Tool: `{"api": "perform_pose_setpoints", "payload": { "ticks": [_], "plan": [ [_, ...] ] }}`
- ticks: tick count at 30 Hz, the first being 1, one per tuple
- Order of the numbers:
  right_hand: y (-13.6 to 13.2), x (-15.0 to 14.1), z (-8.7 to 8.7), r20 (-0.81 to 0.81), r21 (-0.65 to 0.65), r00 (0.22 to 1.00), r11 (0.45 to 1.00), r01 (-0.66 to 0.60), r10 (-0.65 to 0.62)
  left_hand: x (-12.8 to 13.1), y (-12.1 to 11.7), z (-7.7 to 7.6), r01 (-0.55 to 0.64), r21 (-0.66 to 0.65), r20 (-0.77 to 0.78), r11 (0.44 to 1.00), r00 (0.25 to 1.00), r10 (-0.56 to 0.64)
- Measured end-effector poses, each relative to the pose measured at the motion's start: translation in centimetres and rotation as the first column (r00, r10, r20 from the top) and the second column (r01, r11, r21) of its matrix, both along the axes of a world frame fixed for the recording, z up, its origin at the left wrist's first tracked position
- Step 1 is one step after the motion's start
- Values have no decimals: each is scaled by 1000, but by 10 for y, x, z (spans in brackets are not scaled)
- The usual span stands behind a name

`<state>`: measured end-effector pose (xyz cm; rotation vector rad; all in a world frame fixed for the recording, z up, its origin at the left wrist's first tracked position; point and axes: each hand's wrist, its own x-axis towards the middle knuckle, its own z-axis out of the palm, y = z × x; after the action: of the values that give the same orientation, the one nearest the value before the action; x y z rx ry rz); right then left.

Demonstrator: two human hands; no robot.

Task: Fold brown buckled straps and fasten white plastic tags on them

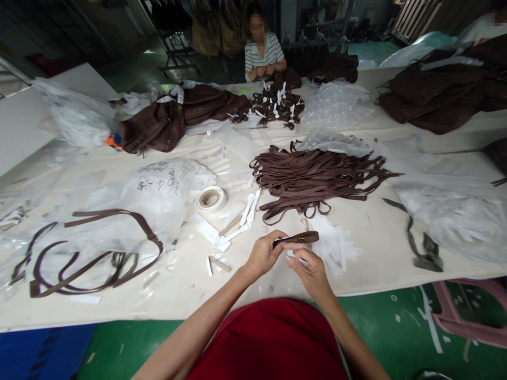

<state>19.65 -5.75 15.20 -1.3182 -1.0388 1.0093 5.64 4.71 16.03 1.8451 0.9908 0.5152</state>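
Observation:
My left hand [264, 257] is closed around a folded brown strap [310, 237] with a small gold-coloured buckle, held just above the table's near edge. Beside it, my right hand [311, 270] pinches a thin white strip [302, 262], its fingertips close under the strap. Just past my hands lies a large pile of similar brown straps [309, 171]. White strips [335, 245] are heaped to the right of my right hand. A roll of white tape [211, 199] and several white tags [249, 208] lie beyond my left hand.
Loose brown straps [137, 215] lie at the left by a plastic bag [158, 182]. Brown bags [158, 124] and bundled straps with white tags [277, 103] are farther back. A person [263, 55] sits opposite. A pink stool [455, 311] stands at the lower right.

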Motion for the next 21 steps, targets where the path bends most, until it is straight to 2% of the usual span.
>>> {"api": "perform_pose_setpoints", "payload": {
  "ticks": [4, 7, 9, 11, 21],
  "plan": [
    [3, -1, -3, -209, -57, 978, 998, -22, 9, 0, -1, 2, -30, 22, -17, 999, 999, 30],
    [7, -7, -7, -290, -136, 951, 989, 65, -102, 0, -1, 2, -29, 21, -18, 999, 999, 29],
    [10, -11, -9, -279, -198, 940, 970, 142, -195, 1, -1, 3, -32, 18, -22, 999, 999, 33],
    [13, -13, -10, -233, -240, 945, 955, 173, -230, 2, -2, 3, -36, 28, -33, 999, 999, 37],
    [27, 0, -3, -72, -398, 983, 909, 128, -170, 3, -6, -3, -14, 101, -53, 995, 998, 20]
  ]
}}
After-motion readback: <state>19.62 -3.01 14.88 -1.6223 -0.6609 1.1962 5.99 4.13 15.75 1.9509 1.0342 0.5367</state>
